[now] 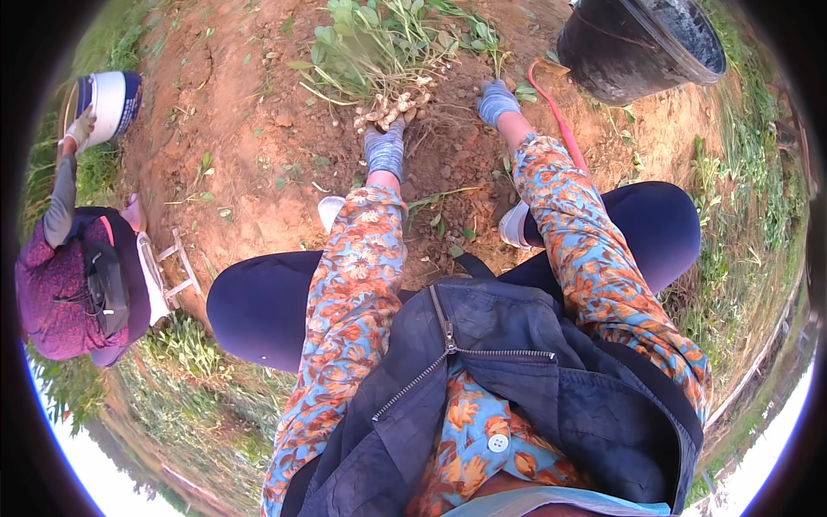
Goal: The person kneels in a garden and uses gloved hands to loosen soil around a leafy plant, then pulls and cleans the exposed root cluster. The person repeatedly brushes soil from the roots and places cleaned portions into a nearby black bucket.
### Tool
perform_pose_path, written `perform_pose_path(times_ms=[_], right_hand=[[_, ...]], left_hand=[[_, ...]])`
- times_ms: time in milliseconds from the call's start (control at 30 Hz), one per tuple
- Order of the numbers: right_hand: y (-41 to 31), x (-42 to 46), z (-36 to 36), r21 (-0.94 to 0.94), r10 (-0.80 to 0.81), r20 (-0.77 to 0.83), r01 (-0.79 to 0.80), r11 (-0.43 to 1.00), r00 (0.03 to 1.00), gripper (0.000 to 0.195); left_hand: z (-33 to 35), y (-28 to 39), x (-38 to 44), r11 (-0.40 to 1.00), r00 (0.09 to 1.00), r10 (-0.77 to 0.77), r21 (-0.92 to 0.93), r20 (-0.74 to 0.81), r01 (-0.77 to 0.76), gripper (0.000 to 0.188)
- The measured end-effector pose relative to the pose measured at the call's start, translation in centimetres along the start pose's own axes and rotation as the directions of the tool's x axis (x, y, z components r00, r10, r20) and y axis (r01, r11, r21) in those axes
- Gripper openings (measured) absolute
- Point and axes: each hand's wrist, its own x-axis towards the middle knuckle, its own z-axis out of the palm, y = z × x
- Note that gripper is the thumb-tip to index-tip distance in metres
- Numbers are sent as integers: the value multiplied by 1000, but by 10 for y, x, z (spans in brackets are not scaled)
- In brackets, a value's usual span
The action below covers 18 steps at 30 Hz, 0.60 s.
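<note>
My left hand (386, 147), in a blue-grey knit glove, is closed at the root end of a bunch of uprooted peanut plants (368, 48). Pale peanut pods (391, 110) cluster just beyond its fingers, and the green leaves spread away from me over the soil. To the right, my right hand (497, 102), in a matching glove, grips the stem base of another leafy peanut plant (481, 42) close to the ground. The fingertips of both hands are partly hidden.
A black bucket (607, 52) stands at the upper right, beside a red strap (561, 119). At the left, a co-worker (71, 278) sits near a small metal-framed stool (177, 265) and touches a white and blue bucket (110, 106). Loose leaves lie on reddish soil (245, 161).
</note>
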Motion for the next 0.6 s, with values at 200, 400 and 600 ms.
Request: perform_pose_path(times_ms=[200, 400, 600], right_hand=[[4, -9, -5, 408, 180, 76, -196, 892, 981, 29], [-21, -36, -37, 905, 228, 367, -403, 140, 902, 13], [-32, -41, -56, 897, 278, 302, -371, 241, 912, 26]], left_hand=[[-7, -21, 14, 999, 998, -32, 28, 59, 30, 61], [-6, -17, 5, 995, 996, -59, -83, 62, 64, 57], [-9, -21, 9, 994, 998, 3, 109, 65, -10, 49]])
